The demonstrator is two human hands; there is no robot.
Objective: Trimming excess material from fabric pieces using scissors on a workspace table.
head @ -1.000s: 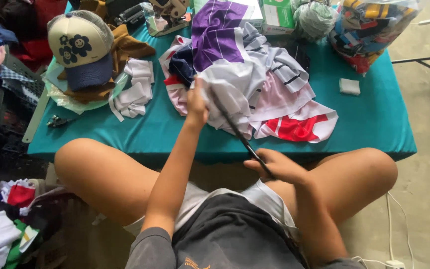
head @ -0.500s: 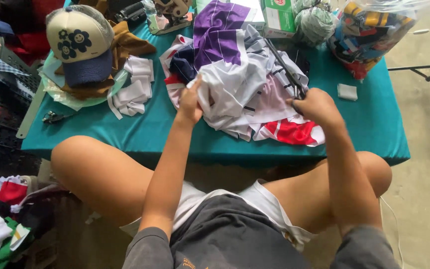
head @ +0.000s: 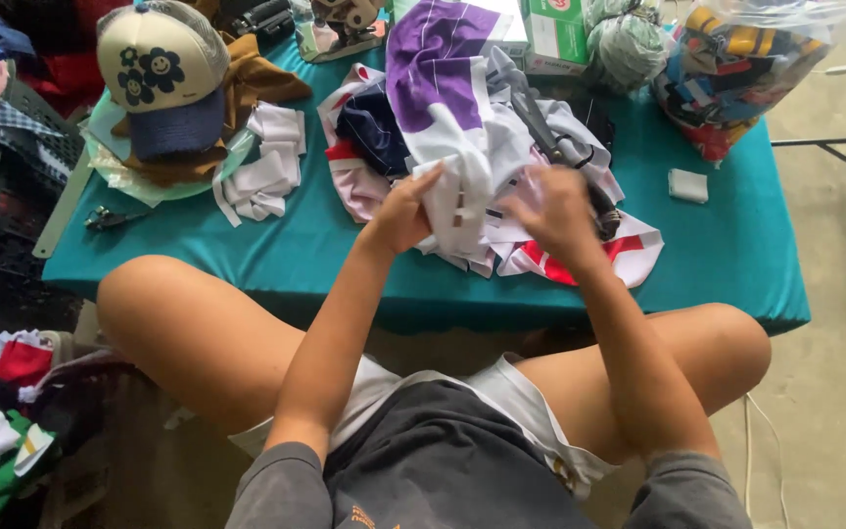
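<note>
Left hand [head: 405, 211] is gripping a fold of white cloth [head: 457, 201], fingers curled shut on its left edge, at the front of the fabric pile on the teal table [head: 727, 255]. Right hand [head: 555, 211] is blurring with motion; it is closing around the dark handles of a pair of scissors [head: 550, 137], whose blades are pointing up and away over the pile. Cannot tell how tight that grip is. Half a second ago the right hand was sitting farther right, at the pile's edge; now it is lying closer in, just beside the left hand, with the white cloth between them. A second ago it was down near the lap with the scissors slanting across the table edge. The left hand is staying on much the same spot of cloth through all three pictures.

Outward: a purple-and-white garment [head: 438, 59] is topping the pile, and a red-and-white piece [head: 580, 260] is hanging toward the front edge. White strips [head: 261, 167] are lying left of the pile, then a cap with flower faces [head: 161, 73] on brown cloth. A small white block [head: 687, 184] is sitting apart at right, below a clear bag of coloured scraps [head: 746, 69]. A green box [head: 558, 29] and a ball of yarn [head: 627, 44] are standing at the back.
</note>
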